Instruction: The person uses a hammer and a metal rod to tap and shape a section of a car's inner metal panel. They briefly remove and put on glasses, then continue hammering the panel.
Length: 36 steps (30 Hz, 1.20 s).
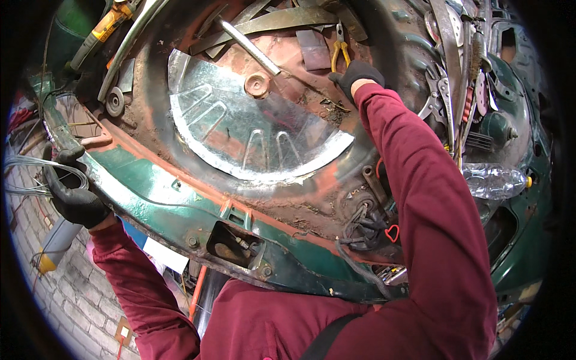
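Note:
My left hand (75,192), in a black glove, is closed on a coil of thin grey wire (30,174) at the far left, outside the green car body's edge. My right hand (359,78), also gloved, reaches into the round, rusty spare-wheel well. It is at the handle ends of yellow-handled pliers (340,49), whose jaws point away from me. Its fingers are mostly hidden, so a grip on the pliers cannot be made out. A shiny sheet-metal piece (240,141), shaped like part of a disc with pressed ribs, lies in the well left of my right hand.
Metal strips (270,23) and a metal tube (249,47) lie at the well's far side. Locking pliers (441,90) and other tools crowd the right, near a clear plastic bottle (495,181). A yellow power tool (105,27) lies far left. Cables (363,231) bunch near the front edge.

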### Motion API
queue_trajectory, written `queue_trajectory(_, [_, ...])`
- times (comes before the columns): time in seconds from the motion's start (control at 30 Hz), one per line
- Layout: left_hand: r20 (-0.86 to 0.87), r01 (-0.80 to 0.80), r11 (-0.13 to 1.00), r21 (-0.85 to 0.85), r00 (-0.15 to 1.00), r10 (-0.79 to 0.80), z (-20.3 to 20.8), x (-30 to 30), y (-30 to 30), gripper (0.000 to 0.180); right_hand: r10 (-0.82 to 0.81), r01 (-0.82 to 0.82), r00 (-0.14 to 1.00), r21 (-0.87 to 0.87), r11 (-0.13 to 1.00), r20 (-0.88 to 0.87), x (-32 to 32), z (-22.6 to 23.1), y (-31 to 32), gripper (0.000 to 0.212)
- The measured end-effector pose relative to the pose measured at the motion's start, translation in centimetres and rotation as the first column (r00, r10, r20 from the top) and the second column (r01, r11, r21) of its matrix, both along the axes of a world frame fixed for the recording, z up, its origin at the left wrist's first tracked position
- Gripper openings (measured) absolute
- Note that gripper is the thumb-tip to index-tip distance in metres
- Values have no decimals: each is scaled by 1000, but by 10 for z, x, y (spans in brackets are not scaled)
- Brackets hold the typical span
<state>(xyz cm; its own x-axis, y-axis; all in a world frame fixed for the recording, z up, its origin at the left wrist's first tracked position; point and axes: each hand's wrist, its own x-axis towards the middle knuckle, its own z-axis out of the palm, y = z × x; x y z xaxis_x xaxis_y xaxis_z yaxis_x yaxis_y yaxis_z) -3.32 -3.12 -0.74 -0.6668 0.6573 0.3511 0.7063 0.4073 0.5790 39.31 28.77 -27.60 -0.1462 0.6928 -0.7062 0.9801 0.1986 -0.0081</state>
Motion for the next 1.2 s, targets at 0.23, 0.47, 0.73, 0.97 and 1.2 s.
queue_trajectory(0.23, [56,-10,999,51,998,7,1,7,4,43,-159,168,978,62,984,-134,14,-10,-16,75])
queue_trajectory(0.47, [4,-43,999,31,999,43,-1,12,11,44,-119,131,983,81,988,-137,13,-16,-11,79])
queue_trajectory(0.73, [-249,56,988,-147,964,-92,0,1,5,37,-147,320,636,86,943,-758,34,24,-12,50])
queue_trajectory(0.97, [26,-1,997,79,1000,-1,-10,9,15,41,17,162,678,172,972,-735,90,135,-61,43])
queue_trajectory(1.2, [341,10,942,336,931,-132,-10,2,18,42,67,72,777,193,978,-626,152,261,-178,48])
